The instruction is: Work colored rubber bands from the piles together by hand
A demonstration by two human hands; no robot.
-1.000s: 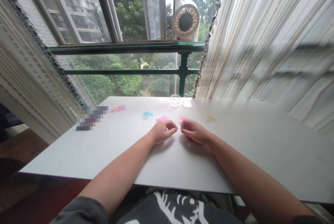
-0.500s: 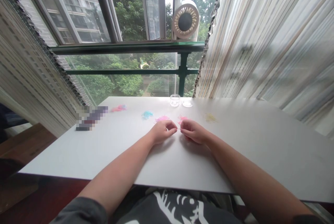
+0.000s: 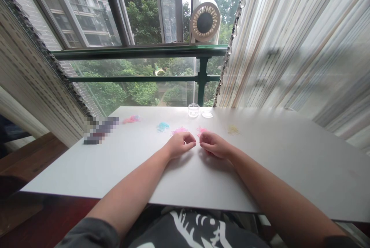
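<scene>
My left hand (image 3: pixel 181 144) and my right hand (image 3: pixel 214 145) rest near the middle of the white table (image 3: pixel 115 167), thumbs and fingertips pinched and facing each other across a narrow gap. Whatever lies in either pinch is too small to make out. Just beyond my left hand is a pile of pink rubber bands (image 3: pixel 179 129). A coral-pink pile (image 3: pixel 201 130) sits behind my right hand, partly hidden by it. To the left lies a blue pile (image 3: pixel 163 126), and to the right a yellow pile (image 3: pixel 233 129).
A clear round jar (image 3: pixel 193 111) stands at the back edge beside its clear lid (image 3: pixel 207 114). Farther left are a pink-and-blue heap (image 3: pixel 132 119) and a pixelated dark object (image 3: pixel 101 130). Curtains (image 3: pixel 277 55) hang on both sides, and a round white fan (image 3: pixel 205 21) is by the window.
A thin pinkish strand that showed between my fingertips earlier is no longer visible. My hands have stayed almost in place.
</scene>
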